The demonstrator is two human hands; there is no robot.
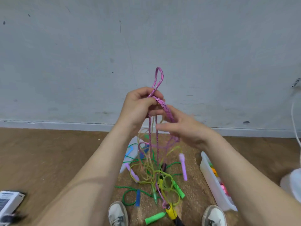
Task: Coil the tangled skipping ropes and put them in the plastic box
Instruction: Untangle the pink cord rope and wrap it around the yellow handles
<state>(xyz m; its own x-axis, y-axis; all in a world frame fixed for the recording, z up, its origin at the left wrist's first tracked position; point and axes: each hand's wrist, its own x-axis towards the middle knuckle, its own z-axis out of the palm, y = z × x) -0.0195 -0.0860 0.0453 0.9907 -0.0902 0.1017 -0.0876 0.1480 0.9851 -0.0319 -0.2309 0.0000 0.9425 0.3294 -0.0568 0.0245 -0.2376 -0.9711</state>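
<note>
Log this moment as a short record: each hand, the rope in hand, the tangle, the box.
left hand: grips the pink rope, a loop standing above the fist
right hand: fingers fairly straight, pink rope crossing them
tangle: green, yellow and pink ropes below the hands, some strands lifted
plastic box: right of the tangle, coloured things inside

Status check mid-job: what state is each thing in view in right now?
pink rope: folded into a loop, held up, not yet coiled.
left hand: grips the pink rope just below the loop.
right hand: fingers straight, pink rope lying across them.
rope tangle: tangled, strands hanging down onto the cork mat.
plastic box: open, holding colourful items.
</note>
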